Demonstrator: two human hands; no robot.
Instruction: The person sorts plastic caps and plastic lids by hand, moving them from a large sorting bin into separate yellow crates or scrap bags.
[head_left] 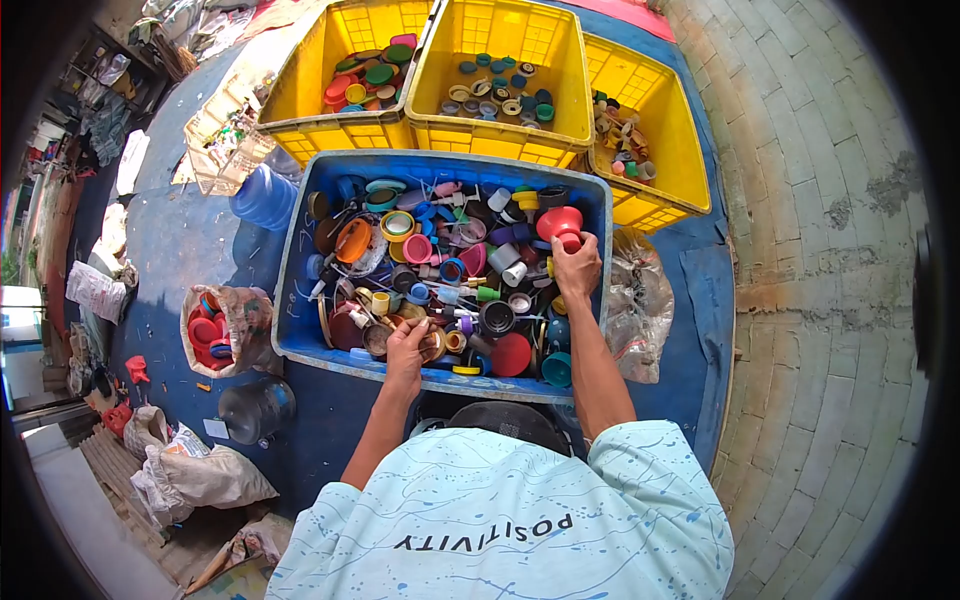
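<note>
A blue crate (285, 300) full of mixed plastic caps and lids stands in front of me. At its right side, my right hand (577, 268) is closed on the narrower end of a red dome-shaped plastic piece (560, 222). My left hand (406, 346) is over the near edge of the pile, its fingers bent and pinched together. Brownish caps lie right beside those fingers, and what they hold, if anything, is hidden. Close by in the pile are a dark red lid (511, 354), a black cap (496, 319) and a teal cup-like cap (557, 369).
Behind the crate stand three yellow crates: the left (300, 85) with flat lids, the middle (565, 75) and right (680, 150) with smaller caps. A sack (255, 335) of red lids, a clear jug (257, 410) and a blue bottle (264, 198) lie left. A plastic bag (640, 310) sits right.
</note>
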